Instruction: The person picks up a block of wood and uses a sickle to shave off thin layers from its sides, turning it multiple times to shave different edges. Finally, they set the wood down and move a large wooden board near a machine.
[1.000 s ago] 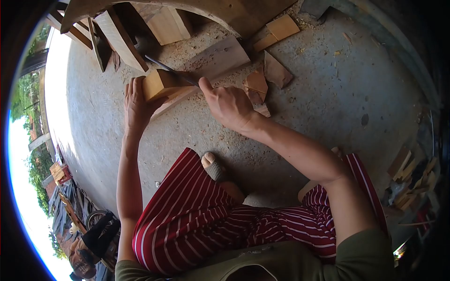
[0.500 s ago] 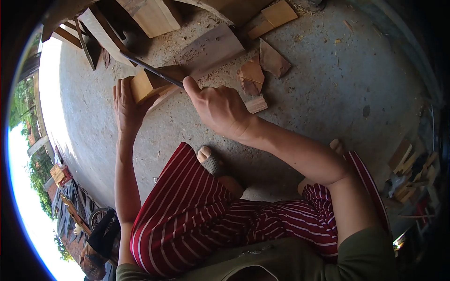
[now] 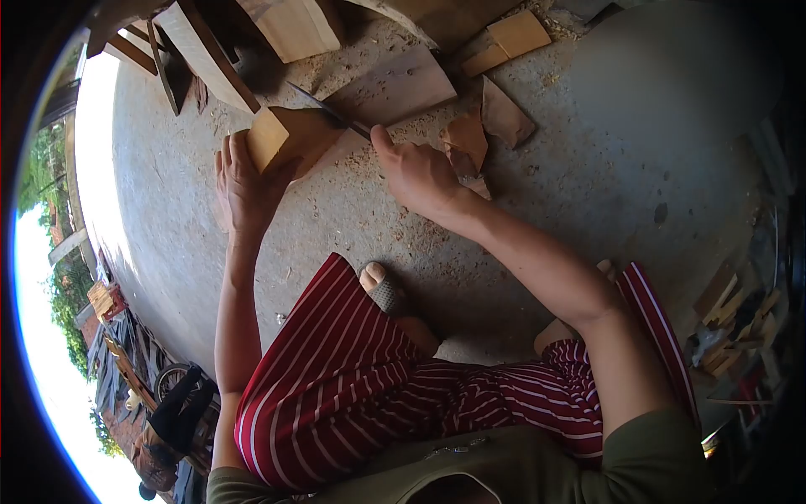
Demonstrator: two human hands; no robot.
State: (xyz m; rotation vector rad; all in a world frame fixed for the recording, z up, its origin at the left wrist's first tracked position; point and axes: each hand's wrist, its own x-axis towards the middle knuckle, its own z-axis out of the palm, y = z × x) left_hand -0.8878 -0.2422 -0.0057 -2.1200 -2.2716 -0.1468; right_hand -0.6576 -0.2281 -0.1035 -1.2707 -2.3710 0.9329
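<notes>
**Shaping seems early**

Left hand (image 3: 243, 189) clasps the wood block (image 3: 273, 134), propped on the floor (image 3: 588, 168); right hand (image 3: 420, 176) grips a knife (image 3: 329, 107), blade across the block. Offcuts (image 3: 470, 139) lie right of the block, which looks squared: much carving probably remains.

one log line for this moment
left hand: grips wood block | right hand: holds blade over block | around: concrete floor, wood scraps
</notes>
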